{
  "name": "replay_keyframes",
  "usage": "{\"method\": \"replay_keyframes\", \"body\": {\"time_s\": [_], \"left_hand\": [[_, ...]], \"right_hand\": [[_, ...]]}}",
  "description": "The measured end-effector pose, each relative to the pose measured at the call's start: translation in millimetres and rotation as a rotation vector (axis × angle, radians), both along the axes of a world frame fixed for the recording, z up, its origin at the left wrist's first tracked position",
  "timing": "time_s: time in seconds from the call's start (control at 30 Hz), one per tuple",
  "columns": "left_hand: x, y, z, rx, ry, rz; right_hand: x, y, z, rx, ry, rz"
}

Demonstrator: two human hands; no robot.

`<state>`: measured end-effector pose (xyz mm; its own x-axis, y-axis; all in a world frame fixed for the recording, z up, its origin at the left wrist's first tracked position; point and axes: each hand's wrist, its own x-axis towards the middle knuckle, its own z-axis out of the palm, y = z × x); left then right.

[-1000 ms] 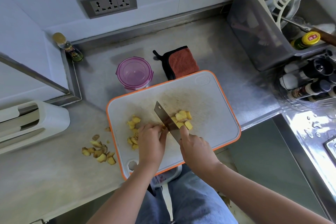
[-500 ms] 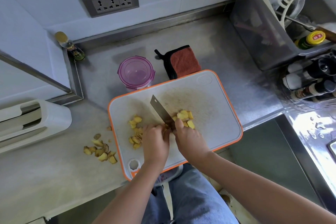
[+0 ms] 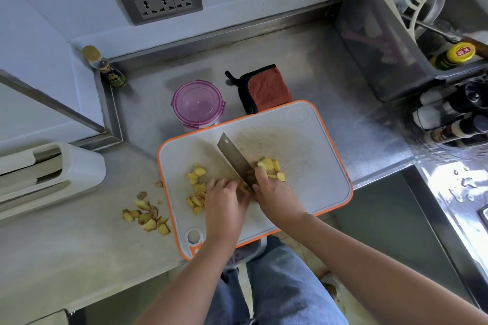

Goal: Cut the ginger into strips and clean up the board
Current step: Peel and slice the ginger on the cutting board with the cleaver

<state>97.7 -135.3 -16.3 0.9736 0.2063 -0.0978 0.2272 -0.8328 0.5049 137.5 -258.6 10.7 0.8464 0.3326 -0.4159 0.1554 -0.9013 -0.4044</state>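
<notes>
At 6 o'clock, closest in, blue-jeaned legs (image 3: pixel 277 285) below the table edge. Above them, a pale speckled table (image 3: pixel 66 245) with an orange-rimmed white cutting board (image 3: pixel 317 166) at centre, near edge jutting past the table edge.

On the board, left hand (image 3: pixel 224 200), fingers curled down over a ginger piece (image 3: pixel 244 188), pinning it. Just beside at 3 o'clock, right hand (image 3: pixel 277 192), fingers wrapped round the hidden handle of a cleaver (image 3: pixel 233 157), blade slanting toward 11 o'clock, close to the left knuckles. Ginger slices (image 3: pixel 196 187) heaped at 9 o'clock of the left hand; a second ginger heap (image 3: pixel 272 166) just past the right hand.

Off the board at 8 o'clock, peel scraps (image 3: pixel 148 215); further at 9, a white appliance (image 3: pixel 47 174). Hard against the board's far edge at 12, a purple-lidded container (image 3: pixel 198 103) and a rust-coloured cloth (image 3: pixel 266 88). In the corner at 10, a small bottle (image 3: pixel 105 67). On the white wall at 12, a socket strip (image 3: pixel 161 2). At 2, a grey utensil bin (image 3: pixel 383 42); at 3, sauce bottles (image 3: pixel 454 113) over wet steel.

Against a second ago: cleaver and right hand drawn in toward the left hand, gap between the hands closed up. Heaps, scraps, container and cloth unmoved.
</notes>
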Motion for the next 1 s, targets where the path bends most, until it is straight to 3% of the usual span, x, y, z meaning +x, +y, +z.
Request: {"method": "replay_keyframes", "body": {"time_s": [0.23, 0.67, 0.87, 1.0], "left_hand": [[-6, 5, -4, -0.064, -0.019, 0.023], [-9, 8, 0, -0.084, -0.010, 0.020], [-4, 14, 4, 0.013, -0.027, -0.074], [3, 17, 3, 0.109, -0.065, -0.298]], "right_hand": [[-13, -18, 9, -0.024, -0.041, -0.068], [-25, -12, 13, -0.058, 0.025, 0.004], [-25, -15, 14, -0.042, 0.041, -0.020], [-25, -16, 15, -0.049, 0.048, -0.062]]}}
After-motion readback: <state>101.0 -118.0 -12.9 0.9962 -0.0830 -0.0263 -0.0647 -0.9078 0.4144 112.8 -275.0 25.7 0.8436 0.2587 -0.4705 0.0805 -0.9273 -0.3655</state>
